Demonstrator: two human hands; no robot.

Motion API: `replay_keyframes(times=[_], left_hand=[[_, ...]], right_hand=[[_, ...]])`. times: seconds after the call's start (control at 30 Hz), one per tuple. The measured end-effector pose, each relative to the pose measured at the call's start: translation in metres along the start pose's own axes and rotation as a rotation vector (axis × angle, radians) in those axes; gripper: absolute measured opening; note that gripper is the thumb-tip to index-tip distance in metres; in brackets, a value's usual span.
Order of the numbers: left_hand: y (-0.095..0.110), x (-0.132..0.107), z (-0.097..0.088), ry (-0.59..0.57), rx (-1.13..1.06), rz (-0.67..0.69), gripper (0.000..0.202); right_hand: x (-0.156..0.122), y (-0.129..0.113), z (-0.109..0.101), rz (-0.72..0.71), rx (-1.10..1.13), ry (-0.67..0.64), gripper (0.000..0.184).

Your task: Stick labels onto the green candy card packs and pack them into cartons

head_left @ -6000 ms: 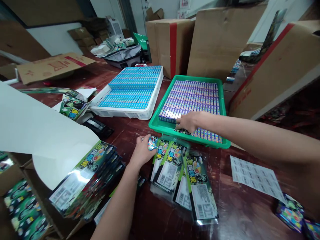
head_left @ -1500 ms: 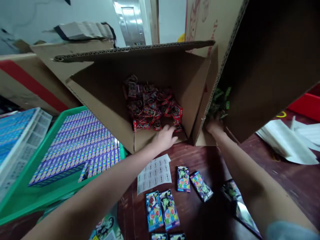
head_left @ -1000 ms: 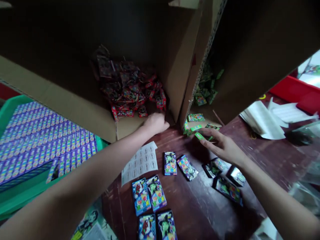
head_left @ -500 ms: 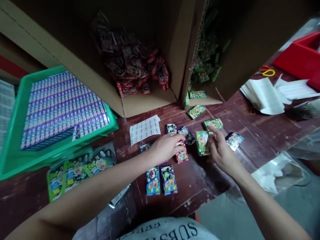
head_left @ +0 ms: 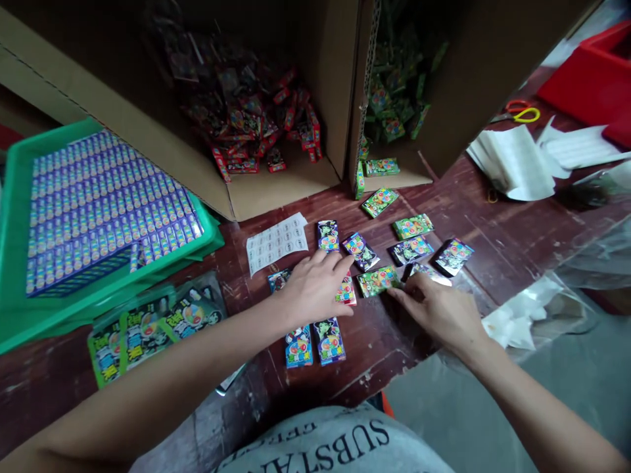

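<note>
My left hand [head_left: 320, 286] lies palm down with its fingers apart over a small red candy box [head_left: 348, 292], partly covering it. My right hand [head_left: 438, 307] is curled, with the thumb and fingertips at the right end of a small green candy box [head_left: 375, 281]. Beside its fingers is a silvery box [head_left: 431, 273], partly hidden. Purple boxes [head_left: 361, 251] and another green box [head_left: 413, 226] lie around the hands. Below my left hand, a blue box [head_left: 298, 347] and a purple-edged box [head_left: 329, 341] sit side by side.
Large cardboard boxes hold piles of red packs [head_left: 256, 125] and green packs [head_left: 394, 98]. A green tray [head_left: 213, 240] of purple boxes stands left, with printed pouches [head_left: 152, 328] before it. A sticker sheet [head_left: 277, 243], scissors [head_left: 525, 115] and a red bin [head_left: 586, 79] are also around.
My right hand has brought the green box down and left onto the table. A purple box behind it has come into view. My left hand has spread further over the red box.
</note>
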State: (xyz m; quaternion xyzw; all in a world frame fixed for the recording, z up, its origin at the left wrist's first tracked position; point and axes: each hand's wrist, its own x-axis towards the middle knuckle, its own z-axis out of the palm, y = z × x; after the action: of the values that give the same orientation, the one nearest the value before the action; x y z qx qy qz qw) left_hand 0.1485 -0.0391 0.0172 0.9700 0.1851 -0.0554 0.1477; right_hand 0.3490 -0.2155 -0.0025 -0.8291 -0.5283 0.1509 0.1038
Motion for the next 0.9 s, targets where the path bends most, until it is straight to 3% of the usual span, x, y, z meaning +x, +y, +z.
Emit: replay_keyframes(times=[0.07,0.17,0.27,0.33,0.5,0.6,0.67,0.77,0.9], left_hand=[[0.0,0.0,0.004,0.01,-0.001,-0.006,0.078],[0.001,0.001,0.006,0.034,-0.007,-0.044,0.074],[0.002,0.0,0.005,0.041,0.006,-0.083,0.073],[0.002,-0.002,0.005,0.028,0.022,-0.09,0.075],[0.005,-0.008,0.0,0.007,0.048,-0.092,0.08],[-0.004,-0.002,-0.022,0.035,0.052,-0.051,0.077],[-0.02,0.013,-0.046,0.081,0.108,-0.066,0.063],[-0.056,0.055,-0.087,0.136,0.211,-0.208,0.034],[-0.11,0.123,-0.129,0.178,0.102,-0.453,0.027]], right_hand=[[0.005,0.001,-0.01,-0.245,-0.067,0.012,0.03],[0.017,-0.002,-0.015,-0.51,-0.13,-0.015,0.042],[0.025,-0.012,-0.004,-0.452,-0.243,-0.004,0.037],[0.026,-0.021,0.01,-0.37,-0.239,0.022,0.045],[0.034,-0.045,0.031,-0.235,0.004,0.038,0.043],[0.051,-0.036,0.012,-0.181,0.109,0.085,0.038],[0.067,-0.015,-0.009,-0.06,0.005,0.188,0.048],[0.094,0.02,-0.03,0.12,-0.312,0.217,0.078],[0.122,0.036,-0.025,0.029,-0.366,0.087,0.079]])
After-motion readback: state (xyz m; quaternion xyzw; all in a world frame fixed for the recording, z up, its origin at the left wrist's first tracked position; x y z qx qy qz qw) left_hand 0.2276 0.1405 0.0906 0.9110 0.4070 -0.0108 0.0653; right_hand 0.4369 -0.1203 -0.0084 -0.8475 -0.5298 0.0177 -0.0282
